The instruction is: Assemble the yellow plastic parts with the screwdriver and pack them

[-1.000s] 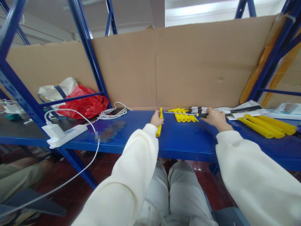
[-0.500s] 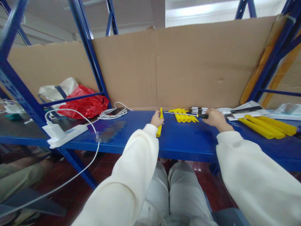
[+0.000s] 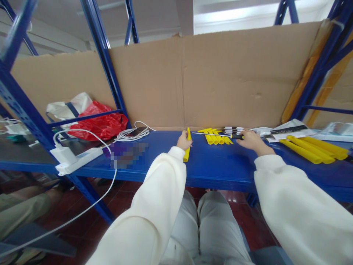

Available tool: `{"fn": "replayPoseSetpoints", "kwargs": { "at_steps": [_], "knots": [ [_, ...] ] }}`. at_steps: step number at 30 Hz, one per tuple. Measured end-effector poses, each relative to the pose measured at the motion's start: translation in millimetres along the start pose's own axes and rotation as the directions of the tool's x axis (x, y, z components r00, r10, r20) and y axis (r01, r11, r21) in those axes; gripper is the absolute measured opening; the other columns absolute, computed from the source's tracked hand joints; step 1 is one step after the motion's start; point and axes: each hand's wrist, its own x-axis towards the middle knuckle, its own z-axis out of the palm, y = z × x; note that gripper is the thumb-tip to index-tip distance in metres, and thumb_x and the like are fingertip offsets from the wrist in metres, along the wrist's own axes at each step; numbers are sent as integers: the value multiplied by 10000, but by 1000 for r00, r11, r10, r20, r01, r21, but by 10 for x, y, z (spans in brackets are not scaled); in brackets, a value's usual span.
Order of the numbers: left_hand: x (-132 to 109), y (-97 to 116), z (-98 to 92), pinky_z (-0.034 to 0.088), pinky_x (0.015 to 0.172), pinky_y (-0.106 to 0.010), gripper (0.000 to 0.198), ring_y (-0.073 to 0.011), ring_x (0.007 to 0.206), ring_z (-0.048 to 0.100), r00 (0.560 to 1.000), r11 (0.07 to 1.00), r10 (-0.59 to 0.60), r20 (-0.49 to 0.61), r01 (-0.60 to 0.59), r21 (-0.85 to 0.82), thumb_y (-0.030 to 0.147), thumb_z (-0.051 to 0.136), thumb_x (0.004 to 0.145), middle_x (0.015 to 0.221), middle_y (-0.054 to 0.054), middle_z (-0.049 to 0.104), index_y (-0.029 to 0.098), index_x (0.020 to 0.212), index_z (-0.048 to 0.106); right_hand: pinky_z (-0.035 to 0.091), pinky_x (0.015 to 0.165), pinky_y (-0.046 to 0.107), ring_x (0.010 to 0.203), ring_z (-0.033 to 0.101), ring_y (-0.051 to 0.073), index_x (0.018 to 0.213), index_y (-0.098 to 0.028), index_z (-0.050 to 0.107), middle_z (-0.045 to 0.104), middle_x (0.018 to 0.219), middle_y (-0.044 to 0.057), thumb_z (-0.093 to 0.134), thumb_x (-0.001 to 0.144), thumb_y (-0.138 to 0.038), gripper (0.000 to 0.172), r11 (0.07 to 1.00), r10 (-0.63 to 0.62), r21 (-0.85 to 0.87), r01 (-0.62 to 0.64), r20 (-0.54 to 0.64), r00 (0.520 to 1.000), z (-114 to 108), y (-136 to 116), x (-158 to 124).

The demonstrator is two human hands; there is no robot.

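Observation:
My left hand is closed around a yellow tube that stands near the middle of the blue shelf. In my right hand is the black and yellow handle of a screwdriver, its thin metal shaft lying level and pointing left. The tip of the shaft reaches the side of the held tube; whether it touches cannot be made out. Just behind and below the shaft lie several short yellow tubes in a row. Beside them, close to my right hand, is a small stack of black and white pieces.
Longer yellow tubes lie at the right beside flat white packets. At the left are a coiled white cable, a power strip and a red plastic bag. A cardboard wall closes off the back.
My right hand's fingers have shifted slightly on the screwdriver handle, showing more of its yellow end. The left hand and the tube stay in place.

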Motion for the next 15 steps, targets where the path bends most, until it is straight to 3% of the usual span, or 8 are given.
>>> {"fn": "replayPoseSetpoints", "kwargs": {
  "at_steps": [4, 9, 15],
  "knots": [
    [-21, 8, -10, 559, 567, -186, 428, -51, 545, 678, 1000, 1000, 13, 0, -13, 8, -16, 643, 858, 1328, -92, 708, 197, 1212, 533, 531, 830, 373, 1052, 740, 349, 1024, -187, 746, 789, 1122, 169, 672, 833, -309, 238, 999, 6, -40, -5, 19, 1000, 1, 0, -12],
    [-44, 25, -26, 551, 560, -189, 422, -51, 538, 672, 1000, 1000, 18, 8, -18, 13, -15, 642, 867, 1325, -97, 712, 190, 1221, 537, 513, 740, 350, 932, 756, 333, 1099, -185, 716, 794, 1008, 166, 708, 838, -355, 313, 997, 78, -14, -77, 54, 996, -10, -27, -31],
    [-25, 11, -22, 565, 582, -201, 429, -69, 559, 695, 1000, 1000, 9, -9, -9, 27, -17, 657, 857, 1291, -87, 729, 200, 1210, 546, 529, 801, 368, 991, 762, 337, 1132, -182, 748, 806, 1064, 157, 620, 875, -337, 326, 999, 42, -6, -42, 119, 992, -21, -52, -7]
  ]
}}
